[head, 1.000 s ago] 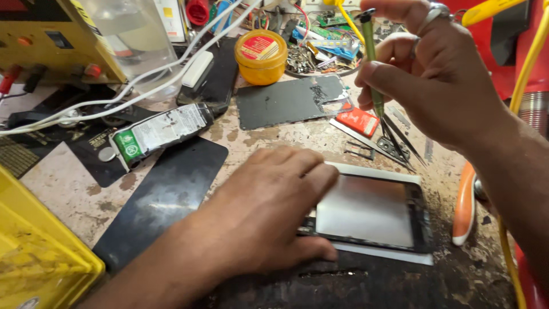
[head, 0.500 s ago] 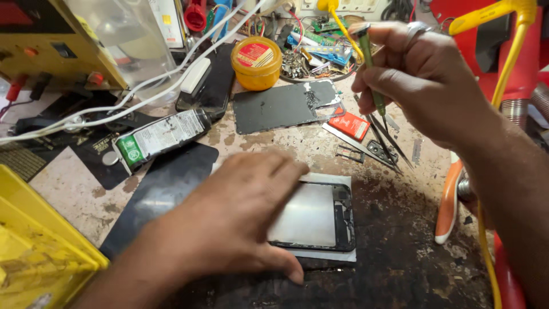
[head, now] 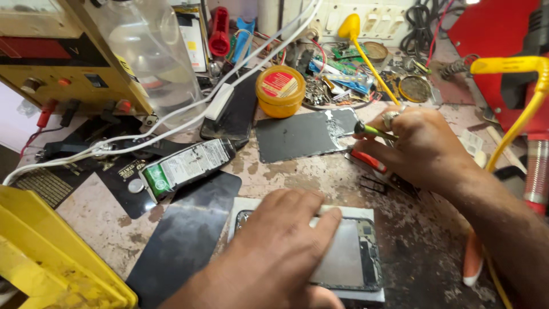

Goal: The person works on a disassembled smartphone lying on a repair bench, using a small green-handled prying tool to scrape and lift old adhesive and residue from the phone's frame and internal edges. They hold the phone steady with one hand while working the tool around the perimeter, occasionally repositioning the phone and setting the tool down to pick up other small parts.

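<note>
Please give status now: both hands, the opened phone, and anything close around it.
Left hand flat on opened phone. Right hand grips green-handled tool, tip at dark panel. Glue tube lies beside.

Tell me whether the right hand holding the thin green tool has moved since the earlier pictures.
Yes. The right hand has come down from above the round yellow tin to bench level, with the thin green tool now lying almost flat by the dark glass panel.

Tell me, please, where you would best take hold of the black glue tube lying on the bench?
Grip the glue tube across its labelled middle, coming from above. It lies flat and slanted, green end toward the yellow bin and black nozzle toward the round yellow tin. Both long sides look free, while white cables run close behind it, so a pinch from above seems cleanest.
</note>
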A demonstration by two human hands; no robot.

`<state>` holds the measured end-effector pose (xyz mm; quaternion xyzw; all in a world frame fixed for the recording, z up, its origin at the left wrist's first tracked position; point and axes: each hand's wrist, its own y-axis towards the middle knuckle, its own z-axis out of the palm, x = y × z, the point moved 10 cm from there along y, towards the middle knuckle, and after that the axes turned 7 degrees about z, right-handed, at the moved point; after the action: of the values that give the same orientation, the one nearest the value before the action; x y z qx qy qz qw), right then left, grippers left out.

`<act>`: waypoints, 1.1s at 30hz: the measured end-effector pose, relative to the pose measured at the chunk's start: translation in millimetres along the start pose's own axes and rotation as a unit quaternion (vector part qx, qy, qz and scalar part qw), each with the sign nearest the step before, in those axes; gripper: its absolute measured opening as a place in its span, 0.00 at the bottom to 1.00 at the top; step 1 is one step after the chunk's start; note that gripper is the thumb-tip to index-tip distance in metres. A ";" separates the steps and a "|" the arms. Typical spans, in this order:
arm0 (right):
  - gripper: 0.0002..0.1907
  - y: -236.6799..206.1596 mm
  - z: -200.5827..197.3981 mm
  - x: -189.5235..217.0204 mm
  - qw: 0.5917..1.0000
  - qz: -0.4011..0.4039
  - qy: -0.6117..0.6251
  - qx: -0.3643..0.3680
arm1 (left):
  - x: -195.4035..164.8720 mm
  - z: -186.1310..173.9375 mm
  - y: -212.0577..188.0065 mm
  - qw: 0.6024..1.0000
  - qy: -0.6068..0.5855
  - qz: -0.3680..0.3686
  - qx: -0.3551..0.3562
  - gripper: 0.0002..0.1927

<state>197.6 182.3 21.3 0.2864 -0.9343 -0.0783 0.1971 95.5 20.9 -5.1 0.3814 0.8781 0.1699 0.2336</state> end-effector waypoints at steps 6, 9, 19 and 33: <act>0.15 -8.1 5.9 7.2 0.997 -0.067 -0.025 -0.023 | -54.5 15.6 1.3 0.985 0.088 0.071 -0.131 0.15; 0.12 -6.2 6.1 8.3 0.995 -0.067 -0.056 -0.054 | -65.8 26.6 -2.4 0.982 0.096 0.085 -0.136 0.12; 0.09 -12.3 6.4 -27.7 0.993 0.114 0.029 0.030 | -72.9 50.1 -3.1 0.982 0.080 0.102 -0.140 0.09; 0.13 -37.1 33.2 38.6 0.979 -0.079 0.160 0.100 | -42.7 50.3 -10.2 0.978 0.175 -0.048 -0.105 0.23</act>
<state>173.3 131.0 -6.1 0.3865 -0.8682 0.0473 0.3075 142.3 -11.7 -39.9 0.2769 0.9000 0.3135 0.1228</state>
